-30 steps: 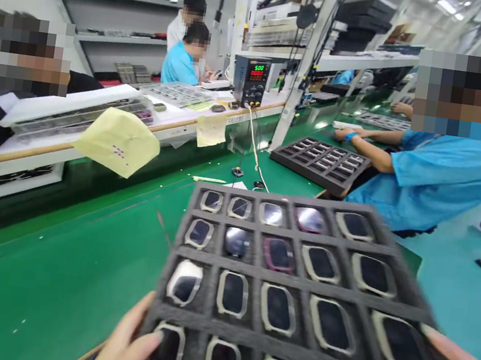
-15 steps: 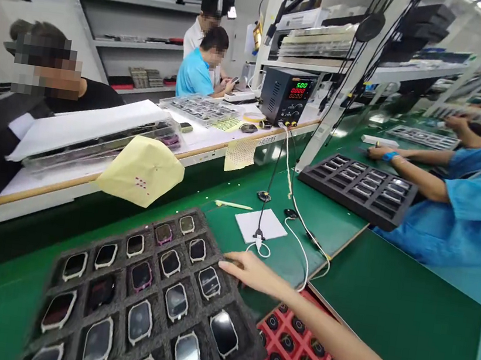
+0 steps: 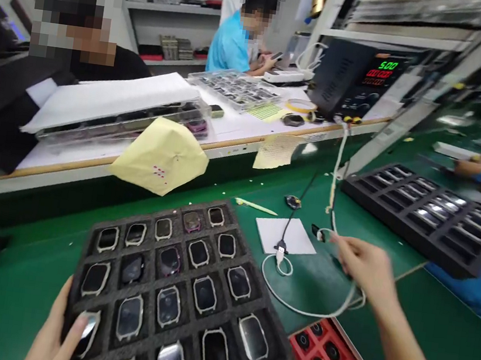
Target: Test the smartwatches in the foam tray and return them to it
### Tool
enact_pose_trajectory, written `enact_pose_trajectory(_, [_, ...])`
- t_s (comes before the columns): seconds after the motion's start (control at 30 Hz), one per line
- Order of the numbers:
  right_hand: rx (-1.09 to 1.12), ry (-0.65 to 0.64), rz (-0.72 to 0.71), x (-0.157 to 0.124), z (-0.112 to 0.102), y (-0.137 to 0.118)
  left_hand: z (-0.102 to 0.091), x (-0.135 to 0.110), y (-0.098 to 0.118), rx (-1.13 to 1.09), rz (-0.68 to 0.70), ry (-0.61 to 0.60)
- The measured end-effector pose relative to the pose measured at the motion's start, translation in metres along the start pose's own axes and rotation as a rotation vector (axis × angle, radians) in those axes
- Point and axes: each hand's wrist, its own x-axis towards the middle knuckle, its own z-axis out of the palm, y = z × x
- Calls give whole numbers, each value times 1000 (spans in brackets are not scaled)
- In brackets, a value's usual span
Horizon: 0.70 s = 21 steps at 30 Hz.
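Note:
A black foam tray (image 3: 148, 279) holds several watch cases with dark screens (image 3: 168, 305), each in its own compartment. My left hand (image 3: 55, 327) is closed on the tray's left edge, its thumb on top beside a watch case. To the right of the tray, my right hand (image 3: 365, 273) pinches a thin white cable (image 3: 290, 306) close to a small black end piece (image 3: 317, 232). The cable loops down over the green bench. Left of that hand lies a white pad (image 3: 266, 233), with a white USB plug (image 3: 280, 255) on a black lead by its lower edge.
A red tray of round black parts (image 3: 330, 357) sits at the lower right, partly under the foam tray. Another black tray (image 3: 413, 217) stands at right near a co-worker's hands. A power supply (image 3: 342, 78) and yellow paper (image 3: 161, 158) are on the shelf. Other people sit behind.
My right hand has left the foam tray's right edge and moved right to the white cable. My left hand has come into view on the tray's left edge. The view has shifted.

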Motion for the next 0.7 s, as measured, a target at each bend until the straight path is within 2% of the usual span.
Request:
enact_pose_trajectory(0.03, [67,14,-38,-5,-13,-14,3,1,1,1,5,-16])
enact_pose_trajectory(0.07, [246,9,-91,-12,-26,-32,5,2,2,1,24,-38])
enact_pose_trajectory(0.1, [379,112,-157,-20,-36,-51,5,3,4,8,56,-69])
enact_pose_trajectory(0.13, [452,209,-243,-29,-43,-73,5,3,6,16,95,-101])
enact_pose_trajectory(0.2, [448,287,-472,-48,-46,-120,1,1,16,26,151,-127])
enact_pose_trajectory(0.27, [441,271,-828,-67,-31,-168,-3,-3,34,-45,225,-45])
enact_pose_trajectory(0.3, [453,229,-987,-76,-18,-190,-4,-3,47,-167,272,-38])
enact_pose_trajectory(0.33, [452,149,-1119,-85,-2,-211,-5,-3,60,-343,291,-106])
enact_pose_trajectory(0.4, [456,61,-1325,-104,34,-246,-6,3,84,-805,166,-291])
enact_pose_trajectory(0.47, [387,-12,-1491,-121,67,-268,-8,16,99,-1068,-42,-364])
enact_pose_trajectory(0.53, [302,-64,-1633,-133,91,-280,-11,30,100,-1145,-170,-413])
enact_pose_trajectory(0.6, [214,-126,-1732,-136,105,-287,-16,43,90,-1169,-230,-453])
enact_pose_trajectory(0.7, [155,-254,-1738,-117,114,-303,-27,57,70,-1171,-229,-454])
